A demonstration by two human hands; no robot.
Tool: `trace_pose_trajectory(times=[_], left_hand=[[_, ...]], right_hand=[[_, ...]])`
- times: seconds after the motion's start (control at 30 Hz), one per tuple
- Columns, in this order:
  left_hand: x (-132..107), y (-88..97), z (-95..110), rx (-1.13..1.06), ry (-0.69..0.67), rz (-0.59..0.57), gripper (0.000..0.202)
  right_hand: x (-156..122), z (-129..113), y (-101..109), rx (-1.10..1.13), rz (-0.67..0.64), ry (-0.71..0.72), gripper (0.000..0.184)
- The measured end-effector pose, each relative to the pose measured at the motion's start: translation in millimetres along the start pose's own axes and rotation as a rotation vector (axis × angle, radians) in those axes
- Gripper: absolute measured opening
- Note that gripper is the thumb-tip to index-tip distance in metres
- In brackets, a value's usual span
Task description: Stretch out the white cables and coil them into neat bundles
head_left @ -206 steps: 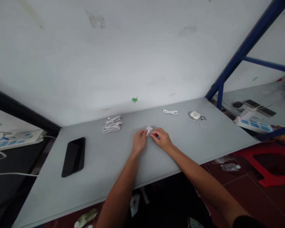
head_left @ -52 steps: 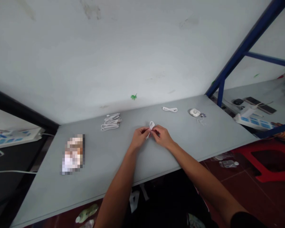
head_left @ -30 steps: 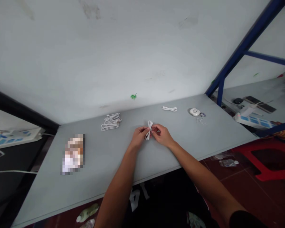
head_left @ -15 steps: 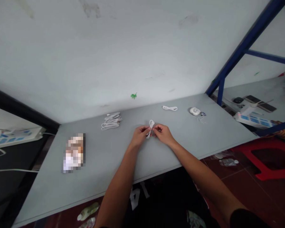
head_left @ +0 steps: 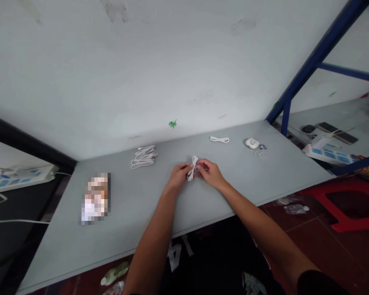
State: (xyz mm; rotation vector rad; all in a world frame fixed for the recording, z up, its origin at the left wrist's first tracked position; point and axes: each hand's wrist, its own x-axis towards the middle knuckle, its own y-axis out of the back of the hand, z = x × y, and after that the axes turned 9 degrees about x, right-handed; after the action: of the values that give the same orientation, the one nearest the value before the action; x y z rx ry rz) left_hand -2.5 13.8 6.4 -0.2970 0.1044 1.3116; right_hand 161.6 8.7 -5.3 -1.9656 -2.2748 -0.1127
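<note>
Left hand [head_left: 180, 177]: fingers curled, thumb and fingertips pinching a white cable [head_left: 192, 169] from its left side. Right hand [head_left: 210, 173]: also curled, pinching the same cable from the right. The two hands are almost touching, with the cable between them.

Cable: folded into narrow loops, standing nearly upright, its lower ends hanging just below the pinch. Cannot tell from this view whether either hand holds a plug.

Both hands are over a grey table [head_left: 135, 213]. Left of the left hand, toward the back edge, lies a bundle of white cables [head_left: 144, 157]. Farther left, nearer the front edge, is a flat rectangular object [head_left: 95, 198], too blurred to identify. Ahead of the right hand lies a small white cable coil [head_left: 219, 139]. Farther right is a round white case [head_left: 252, 143], with thin white wires just beside it. Well right of the right hand, past the table, stands a red plastic stool [head_left: 341, 205].
</note>
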Motion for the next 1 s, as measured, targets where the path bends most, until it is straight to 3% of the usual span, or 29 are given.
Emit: trace_pose_trajectory(times=[0.1, 0.17, 0.33, 0.4, 0.47, 0.63, 0.77, 0.87, 1.0], left_hand=[[-1.0, 1.1, 2.2, -0.066, 0.059, 0.001, 0.035], [-1.3, 1.2, 2.8, -0.075, 0.07, 0.0, 0.035], [0.1, 2.2, -0.5, -0.002, 0.036, -0.011, 0.036], [0.4, 3.0, -1.6, 0.059, -0.001, -0.025, 0.036], [-0.1, 3.2, -1.2, 0.13, -0.061, -0.033, 0.036], [-4.4, -1.5, 5.3, 0.225, -0.243, -0.057, 0.031], [-5.7, -5.2, 6.8, 0.226, -0.281, -0.066, 0.032], [-2.8, -4.1, 3.2, 0.214, -0.21, -0.034, 0.036], [2.0, -0.3, -0.7, 0.077, -0.048, 0.01, 0.04]], right_hand=[[-2.1, 0.0, 4.1, -0.249, -0.056, 0.259, 0.014], [-2.1, 0.4, 8.7, -0.331, -0.101, 0.355, 0.014], [-1.8, 0.7, 14.1, -0.365, -0.128, 0.398, 0.013], [-1.8, -0.4, 12.4, -0.324, -0.102, 0.319, 0.012], [-1.3, -1.3, 9.9, -0.212, -0.064, 0.146, 0.015], [4.1, -1.9, 8.9, 0.352, -0.04, -0.378, 0.021], [6.6, -2.6, 10.0, 0.555, -0.033, -0.536, 0.016], [3.8, -3.2, 5.9, 0.438, -0.005, -0.43, 0.018], [-3.1, -5.2, 0.8, -0.033, 0.044, -0.02, 0.017]])
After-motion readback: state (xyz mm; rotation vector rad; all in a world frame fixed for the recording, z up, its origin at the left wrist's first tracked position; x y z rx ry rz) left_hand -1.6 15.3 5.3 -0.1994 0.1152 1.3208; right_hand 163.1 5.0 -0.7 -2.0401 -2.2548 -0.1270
